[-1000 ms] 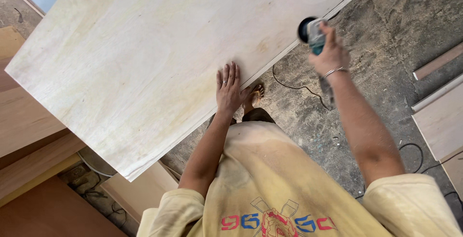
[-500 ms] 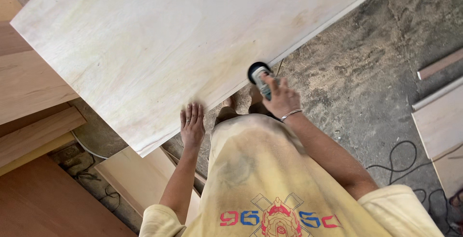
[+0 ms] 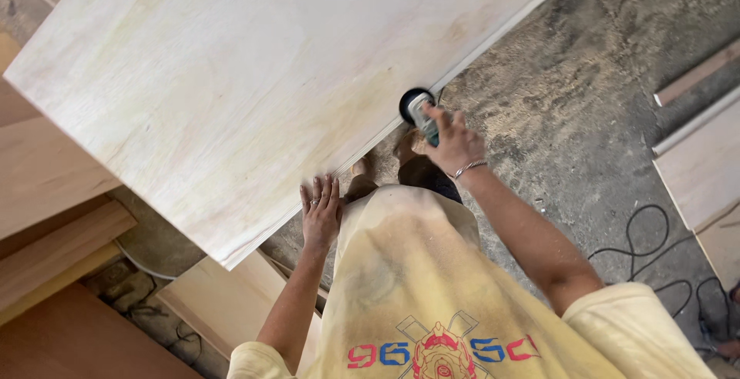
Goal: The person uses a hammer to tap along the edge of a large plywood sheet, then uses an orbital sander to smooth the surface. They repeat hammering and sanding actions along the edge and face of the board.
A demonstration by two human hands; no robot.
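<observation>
- Head view: left hand lies flat, palm down, fingers together and straight, on the near edge of the plywood sheet.
- Right hand, arm stretched forward, fingers wrapped around a small sander; its round disc sits just past the fingertips, against the sheet's edge.
- Black cable loops on the dusty floor beside the right arm.

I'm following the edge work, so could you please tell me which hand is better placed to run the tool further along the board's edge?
The right hand, probably: it grips the power tool against the edge of the plywood board. The left hand lies flat on the board near its edge, holding nothing.
</observation>
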